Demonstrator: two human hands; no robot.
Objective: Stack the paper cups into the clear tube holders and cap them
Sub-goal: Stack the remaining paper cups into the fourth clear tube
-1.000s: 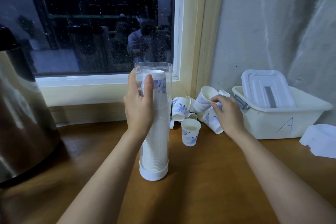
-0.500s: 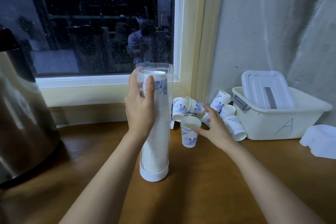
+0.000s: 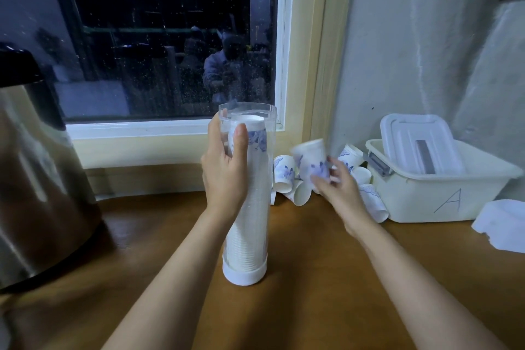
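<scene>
Standing on the desk (image 3: 312, 278), the clear tube (image 3: 257, 202) is nearly full of stacked cups (image 3: 245, 250). The left grip (image 3: 224, 176) wraps round the tube. The right grip (image 3: 338, 193) holds one blurry paper cup (image 3: 311, 159) above the loose cups (image 3: 284, 176).

Dim indoor light with a cool cast. The dark glass window pane (image 3: 159, 45) works as a mirror: ceiling strip lights reflected, specks on the glass. Streaky glare on the brushed steel urn (image 3: 37, 179) at the left edge of the brown wooden counter (image 3: 312, 278), which shows only soft shadows. Motion blur on the right hand (image 3: 338, 193) and the white blue-printed paper cup (image 3: 311, 162) it grips (fingers smeared). Left hand (image 3: 224, 179) and the tall clear plastic tube (image 3: 252, 236) it holds are sharp. Wide-angle bowing along the window sill.
</scene>
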